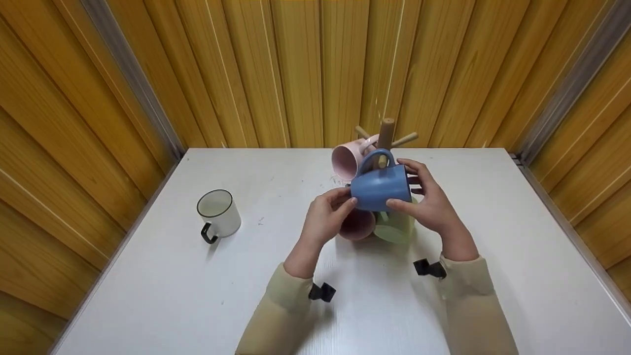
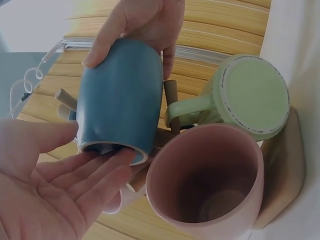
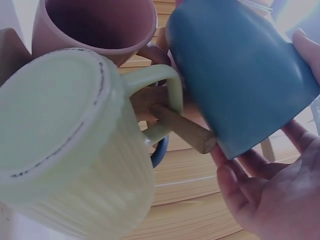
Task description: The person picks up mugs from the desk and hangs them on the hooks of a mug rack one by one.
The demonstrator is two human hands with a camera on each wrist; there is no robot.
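Observation:
A blue mug (image 1: 379, 190) lies sideways in both hands, its handle turned up against the wooden mug tree (image 1: 387, 130). One peg end (image 1: 383, 161) shows within the handle's loop; how far it passes through cannot be told. My left hand (image 1: 321, 217) pinches the mug's rim, thumb outside and fingertips at the mouth. At the base end, my right hand (image 1: 435, 203) grips the mug between thumb and fingers. Below hang a pink mug (image 2: 205, 175) and a green mug (image 3: 80, 135), whose handle loops a peg. A pale pink mug (image 1: 346, 160) hangs behind on the left.
A white mug with a black rim and handle (image 1: 224, 217) stands upright on the white table (image 1: 167, 296), well left of the mug tree. Wood-patterned panels (image 1: 296, 74) enclose the table's back and sides. Bare pegs (image 1: 405, 140) stick out near the tree's top.

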